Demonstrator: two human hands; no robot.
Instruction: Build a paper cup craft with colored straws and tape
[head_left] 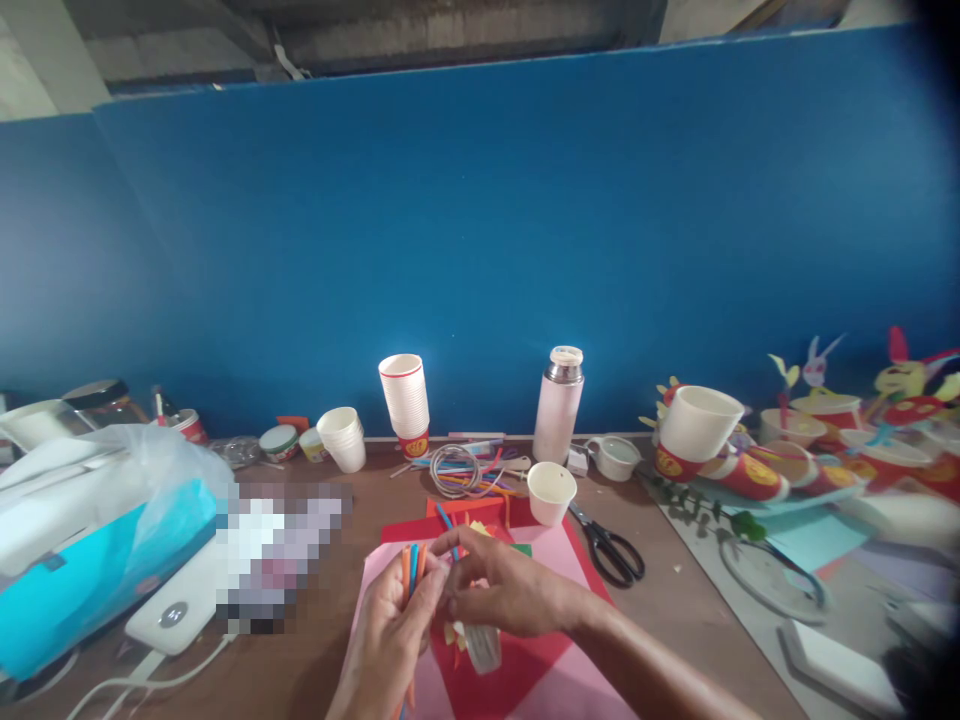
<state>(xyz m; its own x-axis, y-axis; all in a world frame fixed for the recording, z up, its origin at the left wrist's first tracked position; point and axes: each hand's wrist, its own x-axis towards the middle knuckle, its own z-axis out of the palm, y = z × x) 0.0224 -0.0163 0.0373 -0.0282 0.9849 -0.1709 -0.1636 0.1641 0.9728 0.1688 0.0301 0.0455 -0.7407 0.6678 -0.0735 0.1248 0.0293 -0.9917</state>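
Observation:
My left hand (397,610) is closed around several thin, bendy orange and blue strips (415,568), which stand up between thumb and fingers. Their lower ends show below the hand. Close beside it, my right hand (510,585) has its fingers bent in a loose pinch at the bundle. One blue strip (445,517) slants up past its index finger and seems gripped there, though the fingertips partly hide it. Under the hands lie red paper (480,690), pink paper (589,680), yellow and orange paper scraps, and a whitish cup-like piece (484,648), partly covered.
Black scissors (615,550) and a white paper cup (551,492) lie beyond my right hand. Farther back stand stacked cups (405,400), a pink thermos (559,410) and coiled wire (455,470). Decorated cups (750,475) crowd the right; a plastic bag (142,470) and power bank (174,612) are left.

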